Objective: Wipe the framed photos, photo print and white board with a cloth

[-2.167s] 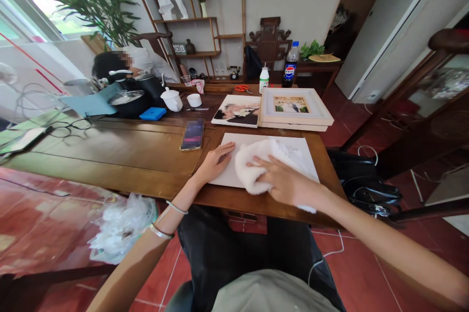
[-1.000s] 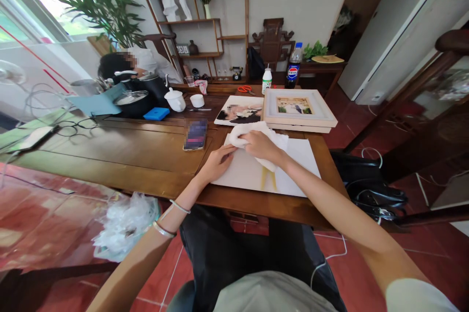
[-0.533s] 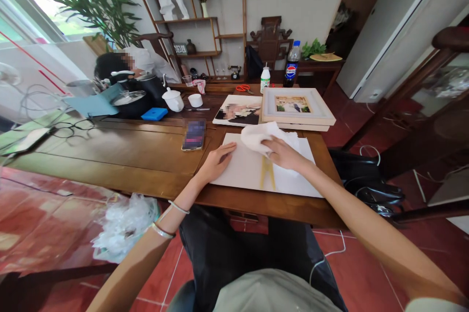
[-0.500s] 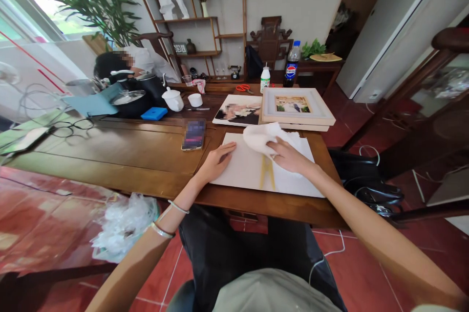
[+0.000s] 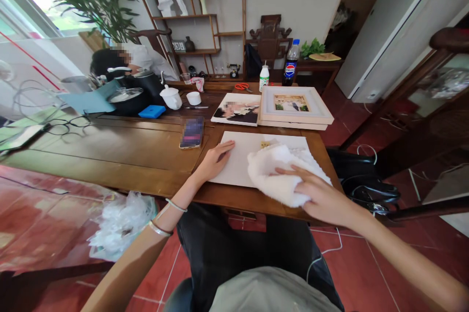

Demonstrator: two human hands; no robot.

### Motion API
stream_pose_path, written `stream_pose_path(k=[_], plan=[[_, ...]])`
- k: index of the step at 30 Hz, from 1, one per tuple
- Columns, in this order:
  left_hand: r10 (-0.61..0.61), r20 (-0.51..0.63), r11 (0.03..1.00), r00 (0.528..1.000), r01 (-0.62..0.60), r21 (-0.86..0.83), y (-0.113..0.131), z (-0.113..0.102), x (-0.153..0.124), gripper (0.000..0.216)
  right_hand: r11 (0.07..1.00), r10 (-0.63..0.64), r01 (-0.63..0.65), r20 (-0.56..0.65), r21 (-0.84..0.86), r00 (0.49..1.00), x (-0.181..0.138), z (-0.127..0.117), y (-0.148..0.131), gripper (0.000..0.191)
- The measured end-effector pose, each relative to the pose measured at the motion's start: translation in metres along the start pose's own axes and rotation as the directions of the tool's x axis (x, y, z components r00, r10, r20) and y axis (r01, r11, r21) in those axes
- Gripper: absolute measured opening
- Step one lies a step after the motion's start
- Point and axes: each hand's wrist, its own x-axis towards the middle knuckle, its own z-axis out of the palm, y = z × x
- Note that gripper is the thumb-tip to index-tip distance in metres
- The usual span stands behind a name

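Down toward the near edge goes the white cloth since half a second ago: the right hand has drawn it back across the white panel, so that the lower yellow legs seen then are now covered and a small yellow patch shows beyond the cloth instead.

From the head camera, the right hand's grip is loosely closed on the bunched cloth, fingers laid over and into its folds; the thumb's hold cannot be made out. Under and around this grip lies the panel, flat on the wooden table. Left of the grip, the left hand rests on the panel's left edge, palm down, fingers extended, holding nothing between them. Farther left of the grip, past that hand, lies a phone.

Beyond the grip, a photo panel lies beside a stacked pale frame. Behind these are orange-handled scissors, a white bottle and a cola bottle.
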Motion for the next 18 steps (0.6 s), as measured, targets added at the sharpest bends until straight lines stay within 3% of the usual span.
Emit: stream_pose_path(k=[5, 8, 11, 18], plan=[[-0.005, 0.007, 1.000, 1.000, 0.005, -0.005, -0.001, -0.001, 0.000, 0.038, 0.996, 0.078, -0.082, -0.098, -0.032, 0.992, 0.043, -0.002, 0.061, 0.027], [-0.005, 0.008, 1.000, 1.000, 0.005, -0.010, -0.002, 0.000, 0.000, 0.038, 0.986, 0.128, -0.139, -0.121, -0.091, 0.984, 0.059, 0.003, 0.073, 0.036], [0.001, 0.002, 1.000, 1.000, -0.001, -0.021, -0.002, 0.000, 0.000, 0.038, 0.979, 0.122, -0.140, -0.120, -0.151, 0.985, 0.053, 0.011, 0.053, 0.043], [-0.007, -0.005, 1.000, 1.000, 0.007, -0.026, 0.001, 0.000, 0.000, 0.038, 0.991, 0.066, -0.068, -0.021, -0.114, 0.998, 0.003, 0.014, -0.018, 0.045]])
